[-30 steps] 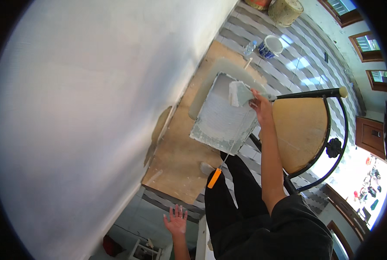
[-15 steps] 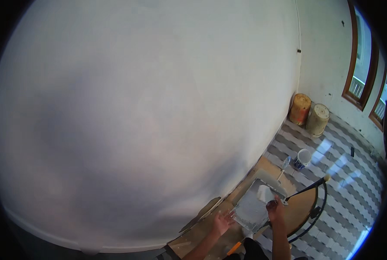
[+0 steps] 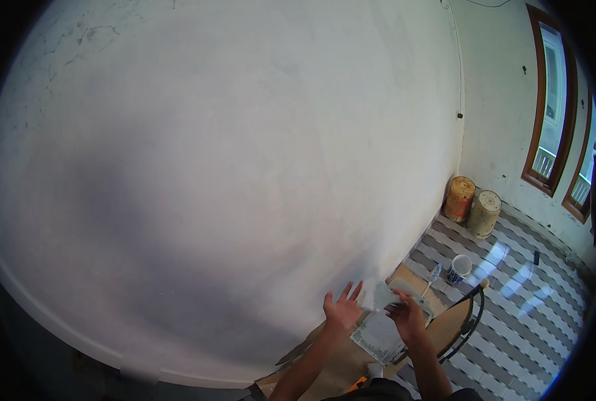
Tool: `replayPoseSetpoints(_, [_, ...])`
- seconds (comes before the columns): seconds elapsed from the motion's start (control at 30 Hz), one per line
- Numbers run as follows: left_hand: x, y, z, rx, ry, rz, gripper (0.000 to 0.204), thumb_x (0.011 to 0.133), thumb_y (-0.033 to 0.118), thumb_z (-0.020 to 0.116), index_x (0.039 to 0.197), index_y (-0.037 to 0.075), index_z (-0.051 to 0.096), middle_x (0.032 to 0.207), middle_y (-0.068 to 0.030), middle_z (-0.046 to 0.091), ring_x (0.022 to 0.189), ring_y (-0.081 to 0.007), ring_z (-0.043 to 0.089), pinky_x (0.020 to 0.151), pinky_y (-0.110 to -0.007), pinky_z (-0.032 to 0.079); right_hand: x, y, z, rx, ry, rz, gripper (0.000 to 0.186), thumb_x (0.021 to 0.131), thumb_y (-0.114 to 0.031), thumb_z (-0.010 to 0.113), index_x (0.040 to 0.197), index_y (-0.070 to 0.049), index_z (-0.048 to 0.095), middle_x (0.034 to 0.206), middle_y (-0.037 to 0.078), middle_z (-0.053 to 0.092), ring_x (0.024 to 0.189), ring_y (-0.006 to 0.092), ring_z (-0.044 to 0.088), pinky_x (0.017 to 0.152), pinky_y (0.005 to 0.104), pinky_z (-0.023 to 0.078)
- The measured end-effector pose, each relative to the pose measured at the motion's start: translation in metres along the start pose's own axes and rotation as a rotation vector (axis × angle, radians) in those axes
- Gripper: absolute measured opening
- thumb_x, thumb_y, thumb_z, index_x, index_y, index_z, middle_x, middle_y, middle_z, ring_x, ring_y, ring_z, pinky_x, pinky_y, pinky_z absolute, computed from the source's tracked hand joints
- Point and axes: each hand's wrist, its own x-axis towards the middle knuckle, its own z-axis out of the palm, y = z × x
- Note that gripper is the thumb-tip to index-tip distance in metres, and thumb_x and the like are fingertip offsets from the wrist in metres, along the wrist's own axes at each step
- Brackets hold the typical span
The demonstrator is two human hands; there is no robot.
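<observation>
My left hand (image 3: 343, 309) is raised with fingers spread and palm up, beside a flat, pale scraper (image 3: 385, 296) smeared with white paste. My right hand (image 3: 408, 315) grips that scraper, lifted above a rectangular grey tray (image 3: 375, 337) coated in paste; my arms and the scraper hide part of the tray. An orange-handled tool (image 3: 357, 383) shows at the lower edge. A brown board (image 3: 331, 364) lies along the foot of a large white wall (image 3: 224, 167), which fills most of the view.
A curved black-framed stool (image 3: 448, 329) stands right of the tray. Behind are a small bucket (image 3: 460, 267), a clear bottle (image 3: 435, 271), a rusty drum (image 3: 459, 199) and a pale drum (image 3: 485, 214) on patterned tiles. Tall wood-framed windows (image 3: 549, 107) are at the right.
My view has tilted up toward the wall. My left hand has risen from low beside my legs to near the scraper, which my right hand has lifted from the tray.
</observation>
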Motion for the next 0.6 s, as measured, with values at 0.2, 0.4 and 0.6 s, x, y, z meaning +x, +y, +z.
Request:
replayPoseSetpoints(0.2, [-0.006,0.038,0.072,-0.03,-0.173,0.107,0.067,0.087,0.06,0.037,0.132,0.011,0.047,0.145,-0.0187,0.043,0.135,-0.0378,0.037,0.111,-0.063,0.02,0.005,-0.03,0.079,-0.062,-0.191,-0.08,0.028,0.091,-0.018,0.057,0.116,-0.007,0.055,0.103,0.011,0.064,0.088,0.0275,0.067,0.084,0.0415,0.052])
replayPoseSetpoints(0.4, [-0.009,0.068,0.128,-0.176,-0.17,0.193,0.067,0.089,0.057,0.04,0.135,0.009,0.043,0.142,-0.0213,0.042,0.133,-0.0401,0.038,0.109,-0.06,0.027,0.033,-0.094,0.161,-0.167,-0.383,-0.242,0.029,0.09,-0.016,0.057,0.114,-0.001,0.053,0.105,0.014,0.062,0.095,0.0306,0.065,0.092,0.0442,0.051])
replayPoseSetpoints(0.6, [-0.021,0.087,0.088,-0.205,-0.144,0.2,0.069,0.089,0.055,0.041,0.141,0.01,0.034,0.144,-0.0218,0.037,0.135,-0.041,0.035,0.109,-0.06,0.027,0.093,-0.169,0.272,-0.273,-0.522,-0.285,0.026,0.091,-0.014,0.055,0.109,0.004,0.055,0.106,0.019,0.061,0.101,0.0333,0.063,0.096,0.0443,0.051])
